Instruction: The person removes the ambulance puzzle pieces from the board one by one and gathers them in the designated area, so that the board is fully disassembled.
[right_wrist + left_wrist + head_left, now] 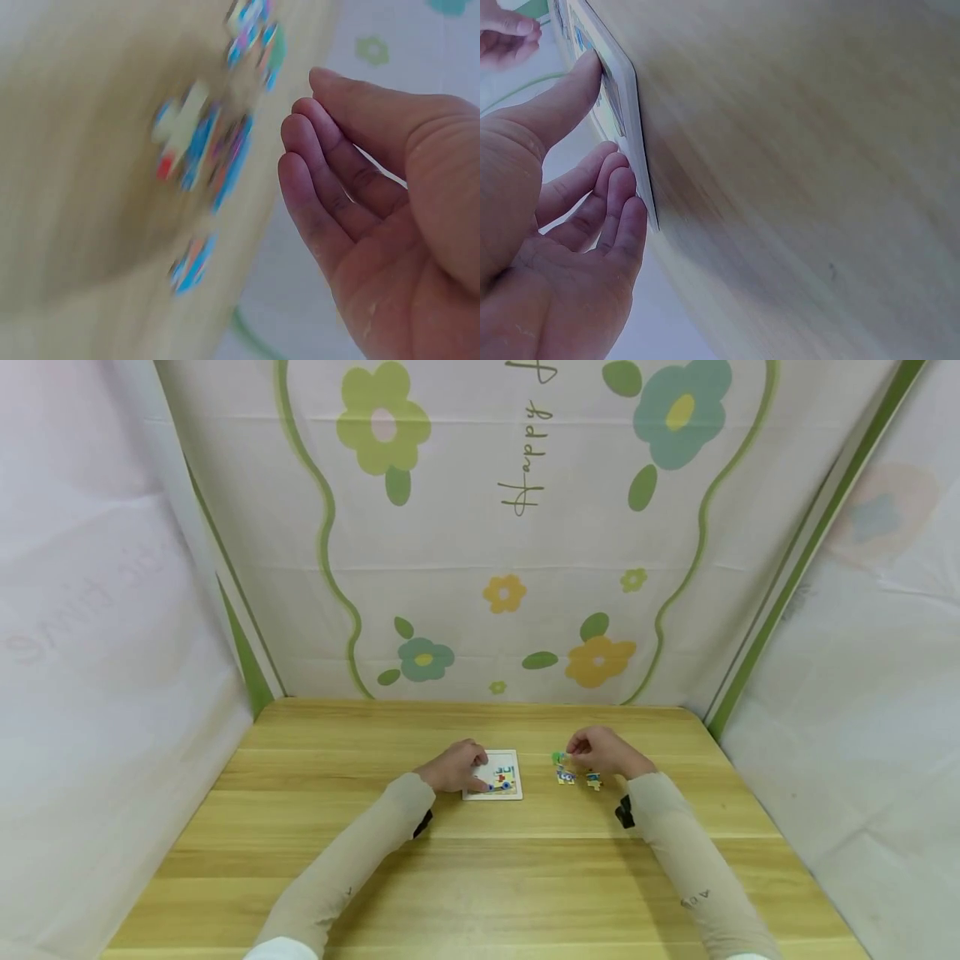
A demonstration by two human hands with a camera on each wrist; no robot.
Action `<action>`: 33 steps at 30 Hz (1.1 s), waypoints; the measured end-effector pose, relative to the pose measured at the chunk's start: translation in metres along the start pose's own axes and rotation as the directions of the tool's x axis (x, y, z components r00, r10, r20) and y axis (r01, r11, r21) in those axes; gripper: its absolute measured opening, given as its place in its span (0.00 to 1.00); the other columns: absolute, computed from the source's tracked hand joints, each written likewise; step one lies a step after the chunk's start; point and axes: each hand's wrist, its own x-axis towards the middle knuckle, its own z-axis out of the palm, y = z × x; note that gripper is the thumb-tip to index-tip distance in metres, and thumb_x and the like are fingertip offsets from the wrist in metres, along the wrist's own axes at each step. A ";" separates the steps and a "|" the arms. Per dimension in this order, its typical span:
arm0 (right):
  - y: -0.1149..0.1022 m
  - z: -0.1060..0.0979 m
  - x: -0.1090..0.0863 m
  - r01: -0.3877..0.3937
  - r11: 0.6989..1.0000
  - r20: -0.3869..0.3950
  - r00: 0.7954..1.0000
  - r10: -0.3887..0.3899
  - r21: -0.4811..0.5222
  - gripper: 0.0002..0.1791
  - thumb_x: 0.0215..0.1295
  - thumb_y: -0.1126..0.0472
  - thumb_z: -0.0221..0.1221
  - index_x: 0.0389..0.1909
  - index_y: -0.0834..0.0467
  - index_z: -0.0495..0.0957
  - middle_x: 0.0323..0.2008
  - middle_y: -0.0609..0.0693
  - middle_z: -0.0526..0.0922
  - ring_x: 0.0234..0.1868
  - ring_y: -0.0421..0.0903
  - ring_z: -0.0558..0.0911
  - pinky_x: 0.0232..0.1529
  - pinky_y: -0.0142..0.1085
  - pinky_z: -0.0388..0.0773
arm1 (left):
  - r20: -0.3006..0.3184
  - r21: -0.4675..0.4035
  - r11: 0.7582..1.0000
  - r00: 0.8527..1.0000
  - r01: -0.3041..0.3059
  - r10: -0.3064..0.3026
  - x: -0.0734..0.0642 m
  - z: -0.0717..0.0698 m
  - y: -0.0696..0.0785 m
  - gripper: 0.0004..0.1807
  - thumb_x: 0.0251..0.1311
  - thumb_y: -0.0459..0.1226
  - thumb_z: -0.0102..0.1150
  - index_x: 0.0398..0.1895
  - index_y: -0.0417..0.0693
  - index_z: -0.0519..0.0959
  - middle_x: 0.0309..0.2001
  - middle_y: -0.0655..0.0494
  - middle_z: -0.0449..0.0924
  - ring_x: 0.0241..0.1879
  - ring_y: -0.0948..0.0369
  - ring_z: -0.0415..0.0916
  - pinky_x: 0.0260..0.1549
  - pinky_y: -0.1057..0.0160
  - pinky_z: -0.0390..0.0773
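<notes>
A white-framed jigsaw puzzle board (492, 798) lies flat on the table, with colourful pieces fitted in its lower part. My left hand (452, 767) is at the board's left side. In the left wrist view its thumb (574, 94) rests on the board's face, and the bent fingers (622, 202) touch the frame's edge. To the board's right are several loose jigsaw pieces (566, 776), blurred in the right wrist view. Above them hovers my right hand (606, 752), thumb and fingertips close together. No piece shows between those fingers in the right wrist view.
The wooden table (480, 885) carries the board and pieces. A white flowered cloth (450, 543) hangs along its back edge, and further white cloth panels (862, 710) stand at both sides.
</notes>
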 end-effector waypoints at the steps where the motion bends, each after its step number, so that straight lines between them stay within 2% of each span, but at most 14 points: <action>1: -0.006 0.003 0.004 0.011 1.000 0.009 1.000 -0.011 0.001 0.07 0.73 0.66 0.64 0.46 0.64 0.86 0.41 0.52 0.88 0.42 0.43 0.84 0.47 0.40 0.85 | 0.000 0.000 1.000 1.000 0.001 -0.001 0.000 0.000 0.000 0.25 0.63 0.41 0.76 0.57 0.36 0.81 0.52 0.48 0.78 0.50 0.57 0.73 0.59 0.54 0.77; 8: -0.049 0.027 0.029 0.105 0.994 0.076 0.992 -0.104 -0.017 0.08 0.71 0.67 0.66 0.48 0.64 0.86 0.40 0.51 0.88 0.40 0.40 0.84 0.46 0.38 0.84 | -0.001 0.019 1.000 1.000 -0.003 0.003 0.004 0.002 -0.003 0.25 0.62 0.42 0.77 0.57 0.37 0.81 0.52 0.50 0.78 0.50 0.58 0.74 0.58 0.55 0.78; 14: -0.074 0.041 0.042 0.173 0.985 0.110 0.979 -0.169 -0.024 0.09 0.70 0.69 0.66 0.48 0.65 0.86 0.40 0.52 0.89 0.39 0.39 0.84 0.45 0.35 0.84 | 0.004 0.008 1.000 1.000 -0.012 0.012 0.003 -0.002 0.000 0.25 0.62 0.42 0.77 0.56 0.35 0.81 0.51 0.47 0.79 0.50 0.56 0.75 0.58 0.53 0.79; 18: -0.081 0.047 0.046 0.184 0.982 0.125 0.976 -0.176 -0.049 0.09 0.69 0.69 0.67 0.47 0.65 0.87 0.42 0.54 0.90 0.39 0.40 0.84 0.45 0.36 0.85 | 0.010 0.010 1.000 1.000 -0.018 0.017 0.003 -0.003 0.000 0.25 0.63 0.42 0.76 0.56 0.35 0.81 0.51 0.47 0.79 0.50 0.57 0.75 0.58 0.54 0.79; 25: -0.084 0.053 0.045 0.144 0.986 0.147 0.981 -0.130 -0.088 0.09 0.70 0.69 0.66 0.48 0.62 0.90 0.49 0.56 0.90 0.43 0.43 0.85 0.49 0.41 0.85 | 0.015 0.019 1.000 1.000 -0.014 0.014 0.003 -0.002 -0.001 0.25 0.64 0.42 0.76 0.57 0.35 0.81 0.52 0.47 0.79 0.51 0.56 0.75 0.59 0.54 0.79; 33: -0.082 0.056 0.046 0.172 0.980 0.130 0.979 -0.158 -0.103 0.08 0.69 0.70 0.67 0.46 0.62 0.91 0.47 0.55 0.91 0.43 0.44 0.86 0.48 0.40 0.86 | 0.027 0.042 0.999 1.000 -0.016 0.015 0.006 -0.003 0.001 0.25 0.64 0.41 0.76 0.57 0.35 0.81 0.51 0.48 0.79 0.48 0.58 0.73 0.57 0.55 0.78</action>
